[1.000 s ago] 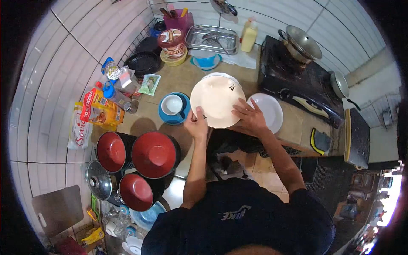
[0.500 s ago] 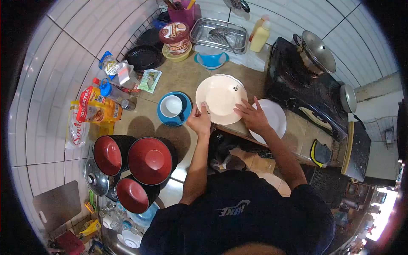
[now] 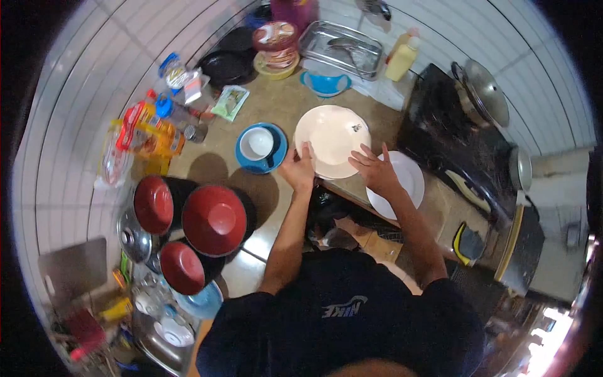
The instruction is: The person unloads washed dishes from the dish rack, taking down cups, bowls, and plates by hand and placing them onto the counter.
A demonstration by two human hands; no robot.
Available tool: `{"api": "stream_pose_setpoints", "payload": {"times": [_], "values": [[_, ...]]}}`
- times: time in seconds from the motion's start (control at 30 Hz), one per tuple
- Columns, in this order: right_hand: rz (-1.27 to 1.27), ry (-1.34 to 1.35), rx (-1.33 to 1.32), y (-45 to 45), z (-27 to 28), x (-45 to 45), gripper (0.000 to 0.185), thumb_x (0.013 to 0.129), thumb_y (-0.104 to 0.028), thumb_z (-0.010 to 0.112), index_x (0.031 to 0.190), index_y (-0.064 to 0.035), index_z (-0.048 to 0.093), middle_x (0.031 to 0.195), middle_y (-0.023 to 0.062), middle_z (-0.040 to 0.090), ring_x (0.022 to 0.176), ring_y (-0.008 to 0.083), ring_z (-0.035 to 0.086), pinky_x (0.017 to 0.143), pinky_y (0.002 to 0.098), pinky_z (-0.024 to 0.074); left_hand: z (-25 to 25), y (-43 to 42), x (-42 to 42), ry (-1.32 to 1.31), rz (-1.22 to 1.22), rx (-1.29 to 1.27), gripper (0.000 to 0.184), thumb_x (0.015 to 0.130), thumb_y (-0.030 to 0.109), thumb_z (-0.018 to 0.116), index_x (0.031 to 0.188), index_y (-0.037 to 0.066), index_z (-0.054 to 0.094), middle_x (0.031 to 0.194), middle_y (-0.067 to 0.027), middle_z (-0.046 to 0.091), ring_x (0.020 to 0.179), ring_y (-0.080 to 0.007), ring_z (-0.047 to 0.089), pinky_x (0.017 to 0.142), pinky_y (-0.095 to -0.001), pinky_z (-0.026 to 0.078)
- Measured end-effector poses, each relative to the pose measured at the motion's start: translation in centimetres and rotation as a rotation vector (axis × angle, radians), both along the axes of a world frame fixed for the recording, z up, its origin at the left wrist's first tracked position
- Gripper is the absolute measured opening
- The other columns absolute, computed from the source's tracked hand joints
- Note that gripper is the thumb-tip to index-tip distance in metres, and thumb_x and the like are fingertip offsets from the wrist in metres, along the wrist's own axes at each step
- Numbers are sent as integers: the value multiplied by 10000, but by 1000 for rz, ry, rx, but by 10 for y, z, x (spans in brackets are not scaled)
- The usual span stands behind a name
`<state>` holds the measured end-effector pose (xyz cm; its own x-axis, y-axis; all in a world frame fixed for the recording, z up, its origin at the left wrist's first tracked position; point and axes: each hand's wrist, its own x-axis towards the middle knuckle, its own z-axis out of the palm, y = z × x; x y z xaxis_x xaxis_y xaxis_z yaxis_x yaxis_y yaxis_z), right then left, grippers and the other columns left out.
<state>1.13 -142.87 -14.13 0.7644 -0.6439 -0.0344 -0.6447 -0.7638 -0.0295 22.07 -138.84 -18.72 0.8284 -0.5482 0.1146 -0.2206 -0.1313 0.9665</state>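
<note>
A cream plate (image 3: 333,141) with a small dark print near its right rim lies on the counter in front of me. My left hand (image 3: 298,169) grips its lower left rim, thumb on top and the other fingers mostly hidden. At the right rim, my right hand (image 3: 377,171) rests with fingers stretched out and spread, touching the edge. Partly under that hand and wrist is a white plate (image 3: 408,182). Left of the cream plate, a white cup (image 3: 256,144) stands on a blue dish (image 3: 251,165).
Red-lined black bowls (image 3: 215,220) stand in stacks at the left, by the sink (image 3: 157,352). Behind are a blue bowl (image 3: 325,83), a metal tray (image 3: 314,38) and a yellow bottle (image 3: 402,60). The black stove (image 3: 433,113) with a lidded pan (image 3: 487,97) is at the right.
My head view has shifted slightly. A second rim edge showed at the top of the cream plate before; now only one outline shows. Both hands stay at its rim.
</note>
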Motion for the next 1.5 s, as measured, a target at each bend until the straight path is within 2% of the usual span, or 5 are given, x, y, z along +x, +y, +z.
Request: {"api": "stream_pose_setpoints", "payload": {"times": [0.17,0.97,1.1,1.3,1.5], "values": [[70,23,-28,-6,-14,-3,362,879,-150,479,1232,-189,548,1360,-23,466,1351,188,309,1069,656,112,12,6,-3,-334,20,-3,237,775,201,685,889,-3,645,671,-209,611,639,-369,616,576,-440,478],[210,-114,-149,-22,-31,-15,395,860,-287,590,1245,-203,565,1316,19,531,1298,266,402,992,656,241,17,0,-13,-308,48,515,294,799,290,606,851,9,671,922,-167,650,882,-303,639,753,-432,515],[185,-192,-5,-26,-39,-17,410,876,-302,572,1271,-197,546,1325,42,523,1314,282,373,1030,657,157,22,7,-21,-253,139,456,366,804,363,612,893,11,660,903,-185,638,873,-336,622,746,-447,499],[150,-153,23,-4,-6,-12,438,840,-232,625,1256,-113,555,1358,120,479,1330,328,333,1058,569,210,47,92,-55,-311,109,1,358,809,348,626,897,2,638,765,-160,644,708,-357,622,690,-427,507],[311,-619,-135,19,7,2,348,806,-138,664,1127,-15,609,1214,186,568,1205,347,465,1006,487,329,49,256,-75,-63,59,63,343,829,314,677,1036,41,674,872,-141,693,767,-200,675,706,-304,518]]}}
